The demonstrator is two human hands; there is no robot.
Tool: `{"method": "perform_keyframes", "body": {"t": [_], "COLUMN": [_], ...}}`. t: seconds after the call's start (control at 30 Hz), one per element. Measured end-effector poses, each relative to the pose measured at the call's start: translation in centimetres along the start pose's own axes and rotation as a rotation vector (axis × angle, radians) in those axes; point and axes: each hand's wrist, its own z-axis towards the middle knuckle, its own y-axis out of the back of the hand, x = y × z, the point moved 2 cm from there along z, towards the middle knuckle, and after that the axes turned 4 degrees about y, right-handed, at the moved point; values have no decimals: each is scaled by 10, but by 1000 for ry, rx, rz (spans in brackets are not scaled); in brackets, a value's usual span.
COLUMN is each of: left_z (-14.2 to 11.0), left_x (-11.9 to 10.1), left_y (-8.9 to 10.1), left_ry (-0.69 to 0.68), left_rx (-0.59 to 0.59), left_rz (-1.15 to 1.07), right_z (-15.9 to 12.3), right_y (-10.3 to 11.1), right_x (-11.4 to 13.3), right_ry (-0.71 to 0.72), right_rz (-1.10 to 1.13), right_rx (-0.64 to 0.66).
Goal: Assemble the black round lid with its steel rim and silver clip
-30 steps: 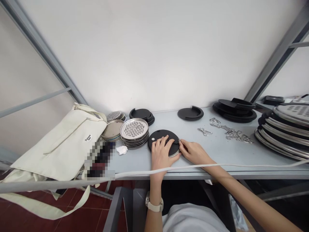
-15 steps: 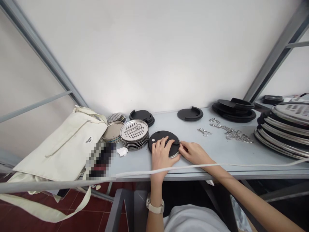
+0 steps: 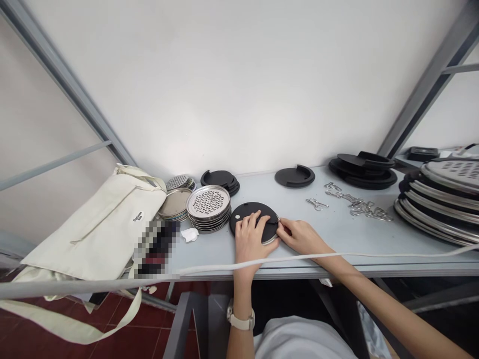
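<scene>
A round black disc [image 3: 243, 207] with a small white dot and a silvery lower rim lies flat near the table's front edge. My left hand [image 3: 251, 237] grips it from above, fingers curled over its top and thumb at the near rim. At the disc's right edge, my right hand [image 3: 301, 235] pinches a small metal clip [image 3: 278, 219], mostly hidden by the fingertips. Left of the disc stands a stack of round metal grater plates [image 3: 208, 203]. Loose wire clips [image 3: 317, 204] lie to the right, beside a heap of more clips [image 3: 368, 209].
Black round trays [image 3: 220, 180] lie at the back, with another tray [image 3: 294, 176] and a stack [image 3: 361, 169] further right. Large metal-rimmed discs [image 3: 441, 204] pile up at right. A cream bag [image 3: 86, 229] rests at left. A white cable [image 3: 224, 267] crosses in front.
</scene>
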Motion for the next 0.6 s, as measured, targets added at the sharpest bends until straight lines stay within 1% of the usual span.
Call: {"method": "perform_keyframes", "body": {"t": [0.6], "left_z": [0], "left_x": [0], "left_y": [-1], "left_ry": [4], "left_rx": [3], "left_rz": [-14], "right_z": [-1], "right_y": [-1], "right_x": [-1], "right_ry": [-1], "right_rz": [2], "right_rx": [-19]}}
